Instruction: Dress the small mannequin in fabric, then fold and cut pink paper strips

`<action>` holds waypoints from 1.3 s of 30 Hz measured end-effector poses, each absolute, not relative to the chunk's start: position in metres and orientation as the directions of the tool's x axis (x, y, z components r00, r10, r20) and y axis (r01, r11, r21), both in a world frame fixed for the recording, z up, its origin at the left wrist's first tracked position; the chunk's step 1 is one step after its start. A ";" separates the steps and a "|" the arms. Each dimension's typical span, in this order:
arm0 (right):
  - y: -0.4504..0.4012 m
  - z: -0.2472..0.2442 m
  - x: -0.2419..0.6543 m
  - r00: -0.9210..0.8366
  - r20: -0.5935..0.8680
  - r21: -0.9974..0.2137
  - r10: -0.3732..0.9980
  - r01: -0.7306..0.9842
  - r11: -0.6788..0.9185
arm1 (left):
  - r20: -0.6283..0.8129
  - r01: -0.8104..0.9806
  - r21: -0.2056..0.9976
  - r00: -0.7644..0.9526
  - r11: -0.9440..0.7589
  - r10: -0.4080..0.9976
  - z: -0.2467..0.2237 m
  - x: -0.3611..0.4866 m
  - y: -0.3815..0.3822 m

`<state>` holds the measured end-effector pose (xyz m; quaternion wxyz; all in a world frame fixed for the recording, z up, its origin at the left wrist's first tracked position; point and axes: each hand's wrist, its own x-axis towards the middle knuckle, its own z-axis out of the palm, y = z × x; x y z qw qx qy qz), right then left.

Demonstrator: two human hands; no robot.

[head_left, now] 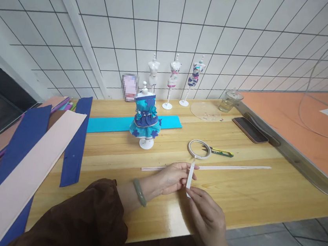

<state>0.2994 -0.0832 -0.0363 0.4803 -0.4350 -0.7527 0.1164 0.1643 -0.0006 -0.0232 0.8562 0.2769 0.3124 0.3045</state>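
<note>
Near the table's front edge, my left hand (pixel 176 177) pinches a short white strip (pixel 190 175) that hangs from a roll of tape (pixel 199 149). My right hand (pixel 207 213) holds the strip's lower end between thumb and finger. A long narrow pale strip (pixel 236 168) lies on the wooden table, passing behind my left hand. Farther back, a small dress form in a blue and teal ruffled dress (pixel 146 117) stands upright. A yellow and black cutter (pixel 222 152) rests just right of the tape roll.
Three small mannequins (pixel 153 72) stand along the tiled wall. A turquoise strip (pixel 110 124) lies behind the dressed form. Pink and navy strips (pixel 74 148) are at the left. A glass jar (pixel 230 101), a clear disc (pixel 205 111) and a phone (pixel 250 129) are at the back right.
</note>
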 end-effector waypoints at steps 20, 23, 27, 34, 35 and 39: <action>-0.079 -0.055 0.292 -0.198 0.542 -0.632 0.817 0.546 0.551 | -0.357 -0.402 0.653 0.585 0.642 0.728 -0.025 0.163 0.002; -0.075 -0.052 0.299 -0.270 0.520 -0.617 0.811 0.538 0.574 | -0.325 -0.309 0.778 0.546 0.547 0.772 -0.025 0.163 0.001; -0.063 -0.046 0.316 -0.197 0.597 -0.533 0.778 0.627 0.568 | -0.282 -0.171 0.886 0.538 0.430 0.795 -0.024 0.163 0.001; -0.039 -0.032 0.322 -0.214 0.609 -0.314 0.764 0.819 0.480 | -0.207 -0.025 0.964 0.560 0.266 0.802 -0.026 0.164 -0.001; -0.037 -0.031 0.320 -0.221 0.614 -0.286 0.757 0.832 0.475 | -0.199 -0.007 0.969 0.564 0.245 0.801 -0.026 0.164 -0.001; -0.034 -0.032 0.317 -0.257 0.606 -0.232 0.753 0.848 0.476 | -0.179 0.074 0.983 0.566 0.167 0.805 -0.025 0.162 -0.001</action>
